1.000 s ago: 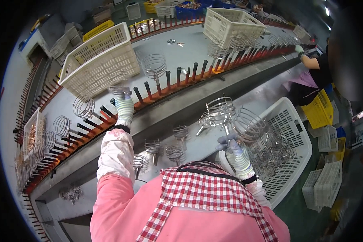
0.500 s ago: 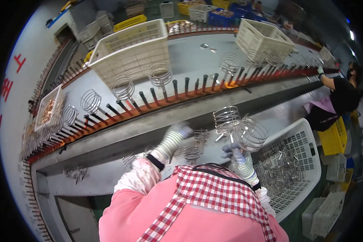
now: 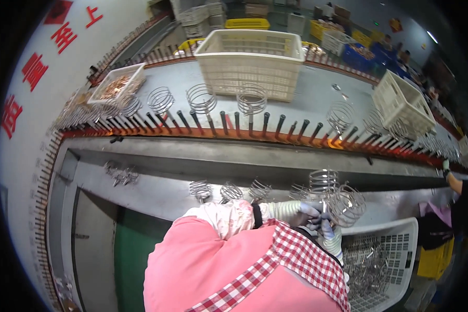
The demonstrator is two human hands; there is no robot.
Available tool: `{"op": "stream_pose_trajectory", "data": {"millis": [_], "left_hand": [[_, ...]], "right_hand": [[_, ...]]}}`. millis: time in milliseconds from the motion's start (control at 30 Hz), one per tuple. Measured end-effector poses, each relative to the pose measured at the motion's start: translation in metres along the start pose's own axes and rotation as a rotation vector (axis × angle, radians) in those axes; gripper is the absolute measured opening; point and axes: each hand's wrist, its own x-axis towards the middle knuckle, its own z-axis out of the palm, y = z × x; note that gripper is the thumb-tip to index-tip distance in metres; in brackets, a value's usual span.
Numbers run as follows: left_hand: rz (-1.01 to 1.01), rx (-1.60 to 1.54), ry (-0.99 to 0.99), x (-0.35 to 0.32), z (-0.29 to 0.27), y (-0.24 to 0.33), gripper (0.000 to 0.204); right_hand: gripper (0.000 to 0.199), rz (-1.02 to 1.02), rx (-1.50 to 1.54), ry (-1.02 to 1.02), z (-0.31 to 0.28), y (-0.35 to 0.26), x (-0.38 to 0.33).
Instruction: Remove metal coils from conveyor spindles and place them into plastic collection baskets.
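In front of my body, at the right, both gloved hands come together at the stems of two silver wire coils. My right hand [image 3: 329, 238] is closed round the stems from below. Beside it, my left hand [image 3: 306, 212] has its fingers closed at the stem of the upright wire coil [image 3: 323, 180]. The second wire coil [image 3: 347, 206] leans out to the right. My fingers partly hide the stems. Left of my hands, several similar coils, such as one spiral [image 3: 231, 192], lie on the metal bench [image 3: 151, 188].
Under my right hand stands a white crate [image 3: 412, 244] full of wire pieces. Beyond the bench runs a rail [image 3: 208, 132] of upright black-tipped pegs, several carrying coils. A cream crate [image 3: 249, 67] stands behind it. A co-worker's arm [image 3: 455, 183] reaches in at the far right.
My left hand has swung right from over the bench to join my right hand at the coil stems. The view has turned, so the peg rail sits farther right. My right hand keeps its coils.
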Motion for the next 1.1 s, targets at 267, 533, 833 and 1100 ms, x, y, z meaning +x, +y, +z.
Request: {"op": "stream_pose_trajectory", "data": {"millis": [267,533,833,1100], "left_hand": [[0.497,0.259,0.474,-0.001,-0.004,0.059,0.028],[0.979,0.582,0.869,-0.08,-0.032,0.157,0.028],[1.039,1.26,1.297,-0.104,-0.084,0.196,0.016],[0.824,1.579,1.605,-0.158,-0.099,0.202,0.015]], "right_hand": [[0.041,-0.227,0.175,0.061,-0.023,0.015,-0.013],[0.05,-0.052,0.183,0.195,-0.013,0.02,-0.015],[0.047,-0.026,0.265,0.288,-0.006,0.038,-0.06],[0.048,-0.082,0.301,0.329,-0.015,0.071,-0.101]]}}
